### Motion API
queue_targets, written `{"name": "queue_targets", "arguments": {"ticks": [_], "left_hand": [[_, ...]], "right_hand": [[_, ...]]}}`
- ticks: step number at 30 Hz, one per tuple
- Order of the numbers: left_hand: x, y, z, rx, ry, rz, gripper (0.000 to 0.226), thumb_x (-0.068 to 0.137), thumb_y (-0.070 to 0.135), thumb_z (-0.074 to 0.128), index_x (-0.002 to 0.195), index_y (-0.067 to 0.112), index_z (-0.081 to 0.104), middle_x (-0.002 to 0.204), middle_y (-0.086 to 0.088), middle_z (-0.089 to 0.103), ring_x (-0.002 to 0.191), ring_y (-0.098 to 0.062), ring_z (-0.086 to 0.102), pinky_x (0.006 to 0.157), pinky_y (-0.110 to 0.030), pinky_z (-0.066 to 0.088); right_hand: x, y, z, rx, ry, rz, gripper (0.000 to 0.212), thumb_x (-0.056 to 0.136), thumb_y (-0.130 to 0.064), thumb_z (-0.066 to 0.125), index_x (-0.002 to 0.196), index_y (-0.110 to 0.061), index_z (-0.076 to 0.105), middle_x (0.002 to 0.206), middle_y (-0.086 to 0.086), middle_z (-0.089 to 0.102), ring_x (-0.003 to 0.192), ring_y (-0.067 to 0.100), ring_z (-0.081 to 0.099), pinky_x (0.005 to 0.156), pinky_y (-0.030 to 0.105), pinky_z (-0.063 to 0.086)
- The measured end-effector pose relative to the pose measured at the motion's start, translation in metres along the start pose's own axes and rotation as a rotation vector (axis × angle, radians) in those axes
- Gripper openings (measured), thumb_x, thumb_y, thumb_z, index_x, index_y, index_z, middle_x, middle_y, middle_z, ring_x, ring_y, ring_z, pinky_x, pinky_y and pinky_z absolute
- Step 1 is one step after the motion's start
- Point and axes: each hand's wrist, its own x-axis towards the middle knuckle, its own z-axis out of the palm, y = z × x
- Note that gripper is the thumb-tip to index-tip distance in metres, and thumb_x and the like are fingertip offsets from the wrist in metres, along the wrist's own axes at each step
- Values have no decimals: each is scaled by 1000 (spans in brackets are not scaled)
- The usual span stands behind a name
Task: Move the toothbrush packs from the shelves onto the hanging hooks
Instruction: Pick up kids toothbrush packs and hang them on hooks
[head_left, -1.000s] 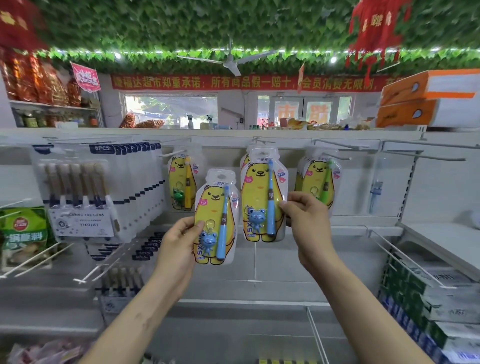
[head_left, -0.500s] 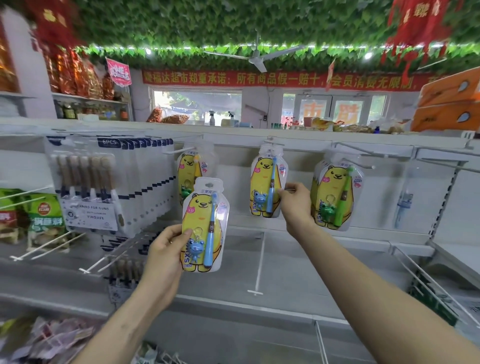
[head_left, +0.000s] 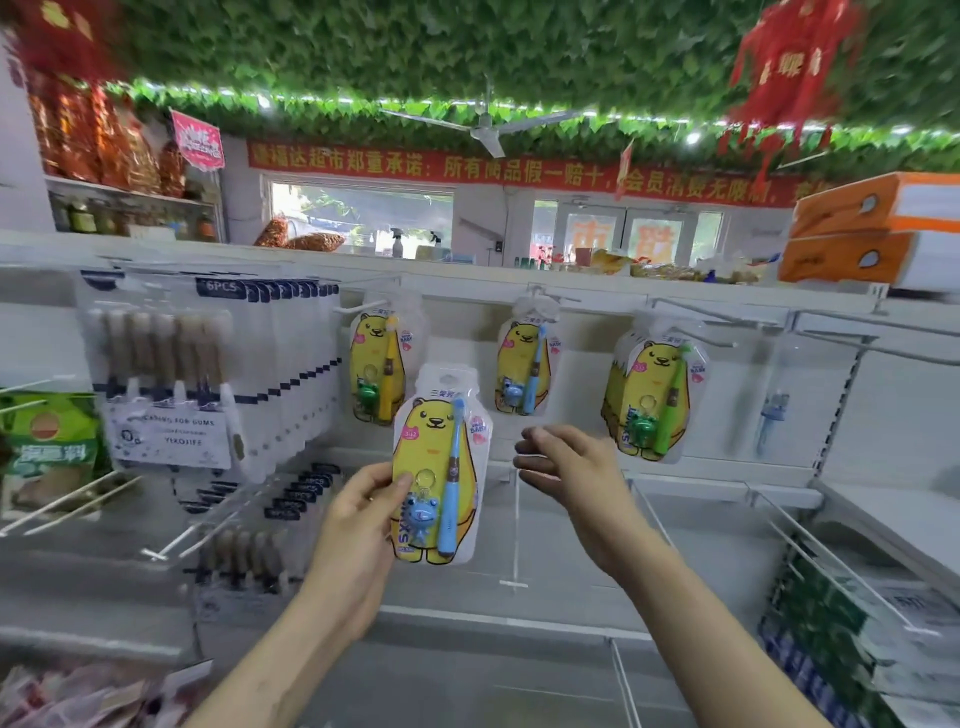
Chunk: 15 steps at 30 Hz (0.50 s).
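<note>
left hand grips blue toothbrush pack at frame center | right hand holds nothing, fingers loose, a bit blurry | 3 bear packs hang on hooks above: yellow, blue, green

A ceiling fan is mounted under green foliage, a red banner is stretched below, and orange boxes are stacked at the right

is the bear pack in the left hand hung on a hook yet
Not hung. The left hand grips the pack upright in front of the shelf, its top below the hooks.
</note>
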Motion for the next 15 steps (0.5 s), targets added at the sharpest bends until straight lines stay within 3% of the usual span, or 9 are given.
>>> {"name": "queue_targets", "arguments": {"ticks": [3,7,10,15], "left_hand": [[-7,2,19,-16,-70,-2,23,103,9,59,122,-3,61,116,-21,75,99,-31,75,78,-43,63],[-12,6,37,12,-141,0,20,103,12,60,119,0,63,113,-20,76,101,-33,75,88,-49,60],[-10,9,44,79,-177,17,19,103,18,62,116,4,66,111,-18,77,98,-32,76,85,-47,60],[-4,22,61,174,-266,65,22,101,31,63,110,12,70,106,-10,79,96,-28,77,81,-41,60]], "right_hand": [[-34,-24,8,-57,-89,-90,22,107,-29,59,115,-15,74,104,6,79,98,23,77,87,37,64],[-53,-42,7,-81,-15,-184,21,106,-25,60,105,-8,73,95,1,79,91,20,77,76,34,63],[-62,-48,2,-100,34,-222,20,106,-25,61,104,-8,72,93,1,78,88,18,77,72,30,61],[-64,-53,-12,-40,101,-240,18,105,-24,61,105,-11,74,97,8,77,87,23,75,73,38,60]]}}
